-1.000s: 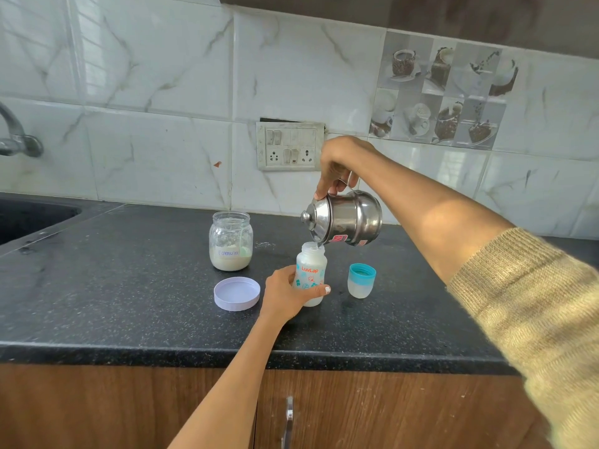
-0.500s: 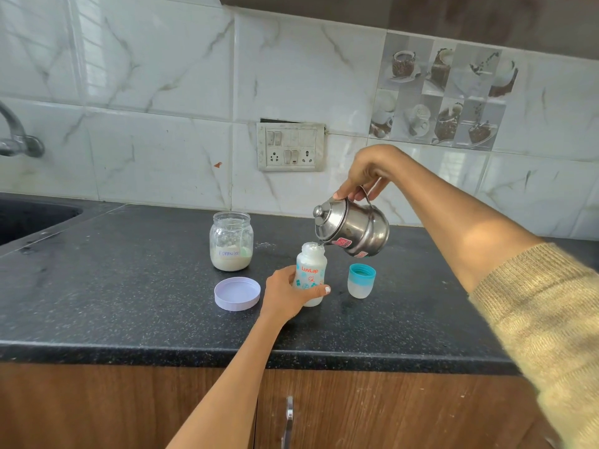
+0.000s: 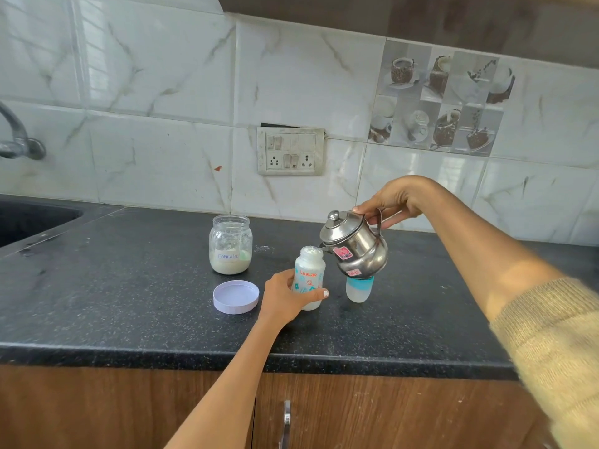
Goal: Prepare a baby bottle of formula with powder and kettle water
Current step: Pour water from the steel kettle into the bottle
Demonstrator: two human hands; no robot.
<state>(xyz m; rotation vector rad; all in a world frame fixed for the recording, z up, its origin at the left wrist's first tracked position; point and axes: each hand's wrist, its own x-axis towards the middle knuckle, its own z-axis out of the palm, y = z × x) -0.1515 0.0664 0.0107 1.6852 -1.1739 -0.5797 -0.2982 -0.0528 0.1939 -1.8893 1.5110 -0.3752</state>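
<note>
A small white baby bottle point(image 3: 309, 277) with a red logo stands upright and uncapped on the black counter point(image 3: 129, 286), white powder at its mouth. My left hand point(image 3: 285, 296) grips its lower half. My right hand point(image 3: 389, 202) holds a small steel kettle point(image 3: 355, 246) by its handle, only slightly tilted, its spout just right of the bottle's mouth. The bottle's blue-rimmed cap point(image 3: 358, 288) stands behind and below the kettle, partly hidden. A glass jar labelled Formula point(image 3: 230, 244), open and about a third full of powder, stands to the left.
The jar's pale lilac lid point(image 3: 236, 297) lies flat left of my left hand. A sink point(image 3: 29, 218) and tap point(image 3: 16, 137) are at far left. A socket panel point(image 3: 290, 151) is on the tiled wall. The counter's front edge runs above wooden cabinet doors point(image 3: 97, 413).
The kettle has swung from a steep pouring tilt back toward upright and shifted right and down. My left hand and the bottle have stayed put.
</note>
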